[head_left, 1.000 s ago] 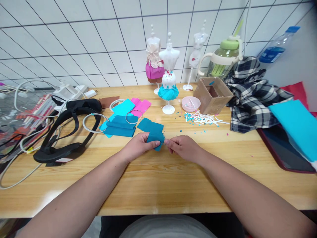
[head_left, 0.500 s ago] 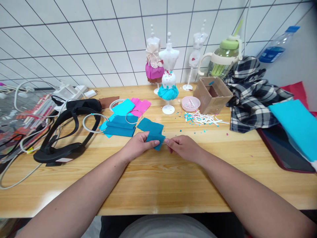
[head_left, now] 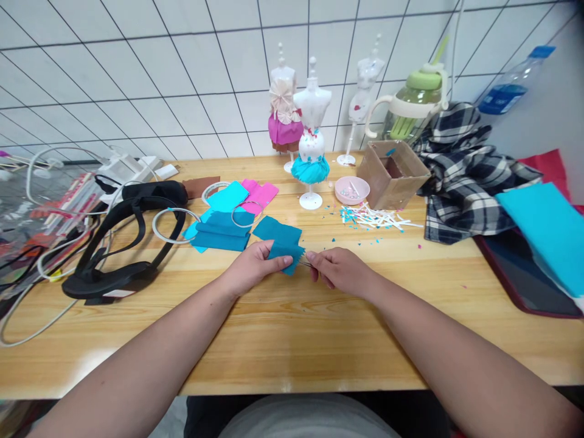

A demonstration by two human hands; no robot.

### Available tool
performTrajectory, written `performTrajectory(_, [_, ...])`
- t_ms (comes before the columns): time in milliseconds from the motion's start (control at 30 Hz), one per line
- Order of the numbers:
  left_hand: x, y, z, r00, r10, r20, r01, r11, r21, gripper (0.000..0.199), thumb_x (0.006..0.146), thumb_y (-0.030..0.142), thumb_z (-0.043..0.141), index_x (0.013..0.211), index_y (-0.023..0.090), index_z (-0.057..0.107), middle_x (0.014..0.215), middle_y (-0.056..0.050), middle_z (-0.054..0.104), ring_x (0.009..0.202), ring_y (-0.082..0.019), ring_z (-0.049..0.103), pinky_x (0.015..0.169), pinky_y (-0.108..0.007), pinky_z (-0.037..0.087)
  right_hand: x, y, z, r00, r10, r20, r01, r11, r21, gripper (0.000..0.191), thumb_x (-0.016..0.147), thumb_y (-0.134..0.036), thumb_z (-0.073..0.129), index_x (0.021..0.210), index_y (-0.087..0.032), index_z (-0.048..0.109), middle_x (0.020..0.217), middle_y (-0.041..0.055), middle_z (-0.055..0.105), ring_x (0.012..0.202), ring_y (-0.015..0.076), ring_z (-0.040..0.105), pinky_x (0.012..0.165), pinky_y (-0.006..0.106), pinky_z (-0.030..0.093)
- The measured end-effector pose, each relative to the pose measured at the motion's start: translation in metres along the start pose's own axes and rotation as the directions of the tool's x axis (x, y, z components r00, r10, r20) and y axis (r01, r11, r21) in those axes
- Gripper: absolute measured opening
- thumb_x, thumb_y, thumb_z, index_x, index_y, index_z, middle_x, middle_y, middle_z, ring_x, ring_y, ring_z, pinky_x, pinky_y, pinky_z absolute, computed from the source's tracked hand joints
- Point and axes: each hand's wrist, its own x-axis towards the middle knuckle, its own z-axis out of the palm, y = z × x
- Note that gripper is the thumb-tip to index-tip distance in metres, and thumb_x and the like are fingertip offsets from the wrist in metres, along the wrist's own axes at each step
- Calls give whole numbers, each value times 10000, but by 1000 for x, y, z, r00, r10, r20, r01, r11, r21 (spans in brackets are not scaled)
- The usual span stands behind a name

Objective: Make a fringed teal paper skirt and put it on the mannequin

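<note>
Between thumb and fingers, my left hand point(head_left: 255, 267) pinches a small dark teal piece point(head_left: 286, 250) with a fringed right edge. My right hand point(head_left: 340, 269), just right of that edge, is closed on a thin metallic tool point(head_left: 305, 263), whose tip is at the fringe. Most of the tool is hidden by my fingers. Behind the held piece lies another teal piece point(head_left: 278, 230) on the wooden table point(head_left: 292, 340). Folded teal sheets point(head_left: 223, 231) are to the left. A white mannequin point(head_left: 312, 109) with a bright blue skirt stands beyond my hands.
Two more mannequins stand by the tiled wall. A pink bowl point(head_left: 351, 191), a cardboard box point(head_left: 393, 176) and paper scraps point(head_left: 374, 218) are right of centre. Black headgear point(head_left: 137, 267) and cables lie left. A plaid cloth point(head_left: 460, 182) and a dark tablet point(head_left: 524, 280) are right.
My right hand has shifted slightly away from the fringed edge, and more of the thin metallic tool shows between hand and piece. My left hand still holds the teal piece.
</note>
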Motion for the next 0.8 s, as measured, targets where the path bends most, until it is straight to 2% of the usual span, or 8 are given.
performTrajectory(267, [0, 2, 1, 999, 4, 37, -4, 1000, 3, 264, 732, 370, 767, 876, 153, 721, 844, -26, 725, 750, -159, 616, 741, -270, 468, 0, 1, 1, 999, -34, 24, 33, 999, 9, 614, 946, -618, 309, 701, -187, 671, 450, -25, 497, 478, 124, 500, 542, 253, 357])
performTrajectory(333, [0, 0, 2, 1000, -1, -7, 1, 1000, 5, 279, 720, 379, 778, 865, 150, 710, 837, -31, 722, 753, -163, 619, 739, -277, 475, -1, 0, 1, 998, -62, -6, 62, 998, -13, 596, 951, -603, 313, 725, -189, 677, 518, -14, 545, 536, 132, 527, 562, 256, 352])
performTrajectory(433, [0, -1, 3, 995, -2, -102, 1, 1000, -9, 311, 694, 387, 800, 858, 149, 685, 840, -34, 714, 761, -172, 622, 720, -287, 489, -2, -1, 1, 989, -124, -79, 119, 991, -64, 507, 970, -530, 331, 800, -195, 672, 745, 15, 659, 719, 155, 588, 641, 264, 363])
performTrajectory(500, [0, -1, 5, 990, -1, -138, -4, 999, -40, 317, 683, 383, 810, 854, 153, 673, 837, -26, 707, 758, -169, 621, 707, -284, 493, -2, -1, 3, 983, -157, -91, 149, 985, -87, 445, 978, -480, 338, 831, -197, 648, 826, 22, 674, 791, 167, 596, 689, 274, 369])
performTrajectory(800, [0, 0, 13, 978, 59, -199, -81, 991, -104, 288, 674, 347, 817, 840, 161, 673, 776, 12, 677, 692, -130, 583, 663, -247, 471, -1, 2, 10, 975, -202, -93, 192, 976, -100, 391, 983, -498, 311, 808, -211, 510, 739, 6, 588, 723, 170, 548, 671, 281, 353])
